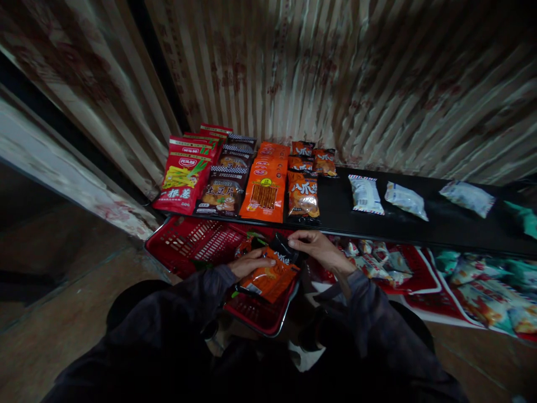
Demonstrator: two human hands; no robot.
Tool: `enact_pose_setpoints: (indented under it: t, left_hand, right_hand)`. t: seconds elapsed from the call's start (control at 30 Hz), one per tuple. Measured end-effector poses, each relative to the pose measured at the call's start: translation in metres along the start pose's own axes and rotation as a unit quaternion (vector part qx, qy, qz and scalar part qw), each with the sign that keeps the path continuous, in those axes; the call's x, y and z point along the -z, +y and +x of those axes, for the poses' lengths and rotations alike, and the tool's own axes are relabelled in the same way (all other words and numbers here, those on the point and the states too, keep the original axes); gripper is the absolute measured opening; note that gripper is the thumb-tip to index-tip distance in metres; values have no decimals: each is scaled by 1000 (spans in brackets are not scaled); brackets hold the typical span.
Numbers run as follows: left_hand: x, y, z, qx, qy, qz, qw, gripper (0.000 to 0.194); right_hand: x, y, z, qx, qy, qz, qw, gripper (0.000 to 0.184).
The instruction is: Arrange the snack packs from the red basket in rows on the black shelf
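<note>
My left hand (250, 262) is closed on the left edge of an orange snack packet (271, 278), held over a red plastic basket (197, 242). At the packet's top right corner my right hand (318, 248) grips it too, fingers curled by its black top edge. Just beyond the hands runs a black shelf (444, 221). Rows of snack packets stand on its left part: red ones (184, 179), dark ones (222, 193), orange ones (265, 193) and smaller orange ones (302, 197).
Pale blue and white packets (366, 194) lie spaced along the right of the shelf. More packets (474, 280) fill the red-lined level below it. A striped, stained wall (335, 73) rises behind. Bare floor (62, 313) lies to the left.
</note>
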State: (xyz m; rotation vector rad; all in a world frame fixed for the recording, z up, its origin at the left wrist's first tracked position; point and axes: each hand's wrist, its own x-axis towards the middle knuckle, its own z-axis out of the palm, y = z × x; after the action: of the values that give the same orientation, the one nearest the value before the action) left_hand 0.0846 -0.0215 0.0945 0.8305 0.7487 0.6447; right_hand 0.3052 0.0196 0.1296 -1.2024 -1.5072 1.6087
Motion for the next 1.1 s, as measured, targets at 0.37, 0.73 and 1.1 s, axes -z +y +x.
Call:
enact_pose_setpoints:
  t: [0.37,0.73,1.1]
  left_hand:
    - [-2,2,-7,-12,-37,24,999,63]
    - [19,-11,-10,-17,-84,52,995,70]
    - [17,-7,-16,-12,-107,-24,994,69]
  right_hand:
    - [-8,7,8,137,182,-51,972,26]
    - [8,5,13,110,241,-21,964,29]
    - [16,2,10,94,215,0,972,35]
